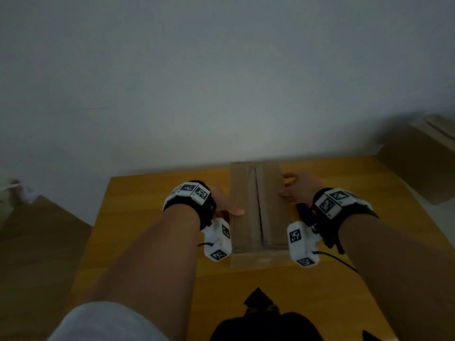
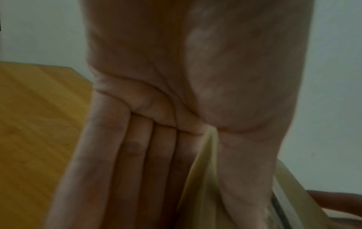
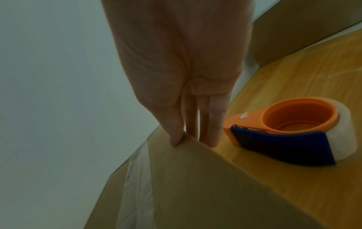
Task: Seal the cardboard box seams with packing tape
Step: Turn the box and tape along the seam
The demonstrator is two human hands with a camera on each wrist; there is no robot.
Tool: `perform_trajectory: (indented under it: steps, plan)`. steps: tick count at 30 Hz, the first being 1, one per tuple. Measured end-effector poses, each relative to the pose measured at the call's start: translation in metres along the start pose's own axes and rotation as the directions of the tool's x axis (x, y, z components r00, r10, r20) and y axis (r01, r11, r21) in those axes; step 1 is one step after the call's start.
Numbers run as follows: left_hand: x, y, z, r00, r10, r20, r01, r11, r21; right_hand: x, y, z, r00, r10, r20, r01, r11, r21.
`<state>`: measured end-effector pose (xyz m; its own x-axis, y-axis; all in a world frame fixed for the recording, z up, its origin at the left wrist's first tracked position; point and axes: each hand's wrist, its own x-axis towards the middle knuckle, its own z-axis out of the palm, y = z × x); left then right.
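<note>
Plain grey-white wall [image 1: 221, 70] fills the upper part of the head view, and below it a smooth yellow-orange wooden table [image 1: 152, 193] runs back to meet it. At the table's middle stands the small brown cardboard box [image 1: 256, 207], matte and rectangular, its two top flaps meeting at a long centre seam covered by a glossy strip of clear tape [image 3: 137, 178]. The left hand [image 1: 221, 203] holds the box's 9 o'clock side, fingers [image 2: 133, 155] straight and together down the wall, thumb over the top. The right hand [image 1: 295, 188] grips the 3 o'clock edge, thumb on top, fingers down the side. Just beside that hand lies the orange-and-blue plastic tape dispenser [image 3: 284, 131] with its clear roll, on the table. Larger cardboard boxes [image 1: 423, 158] stand at 2 o'clock and 9 o'clock off the table, a black bag [image 1: 261, 321] at 6 o'clock
</note>
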<state>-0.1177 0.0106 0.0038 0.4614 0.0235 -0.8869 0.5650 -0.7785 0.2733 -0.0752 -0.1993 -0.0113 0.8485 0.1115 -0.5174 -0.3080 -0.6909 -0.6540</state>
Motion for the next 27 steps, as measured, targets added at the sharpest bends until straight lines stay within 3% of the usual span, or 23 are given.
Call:
perform_trajectory:
  steps: [2, 4, 7, 9, 12, 15, 19, 27]
  plan:
    - [-0.002, 0.001, 0.003, 0.999, 0.018, 0.047, -0.017, 1.0, -0.026, 0.001, 0.001, -0.001, 1.0, -0.007, 0.014, 0.007, 1.0, 0.025]
    - [0.0, 0.002, 0.006, 0.999, 0.039, 0.021, -0.037, 0.996, -0.084, 0.002, 0.004, -0.003, 0.999, -0.01, 0.031, 0.008, 0.999, 0.05]
    - [0.008, 0.002, 0.007, 0.986, 0.086, -0.142, -0.124, 0.951, -0.284, 0.006, 0.012, -0.009, 1.0, -0.009, 0.004, 0.009, 0.997, 0.073]
    - [0.012, 0.004, 0.007, 0.964, 0.096, -0.249, -0.182, 0.919, -0.35, 0.011, 0.022, -0.016, 0.997, -0.006, -0.08, 0.011, 0.998, 0.055]
    - [0.019, 0.01, 0.008, 0.922, 0.1, -0.374, -0.24, 0.906, -0.349, 0.015, 0.04, -0.029, 0.981, 0.015, -0.195, -0.035, 0.995, -0.096]
    - [0.027, 0.012, 0.009, 0.905, 0.133, -0.403, -0.283, 0.897, -0.339, 0.019, 0.06, -0.034, 0.968, 0.038, -0.247, -0.121, 0.936, -0.331]
    - [0.038, 0.01, 0.011, 0.914, 0.14, -0.38, -0.274, 0.904, -0.328, 0.031, 0.088, -0.022, 0.971, 0.145, -0.188, -0.224, 0.821, -0.526]
    - [0.046, 0.006, 0.009, 0.926, 0.139, -0.351, -0.268, 0.897, -0.352, 0.066, 0.103, -0.002, 0.955, 0.298, -0.005, -0.263, 0.835, -0.484]
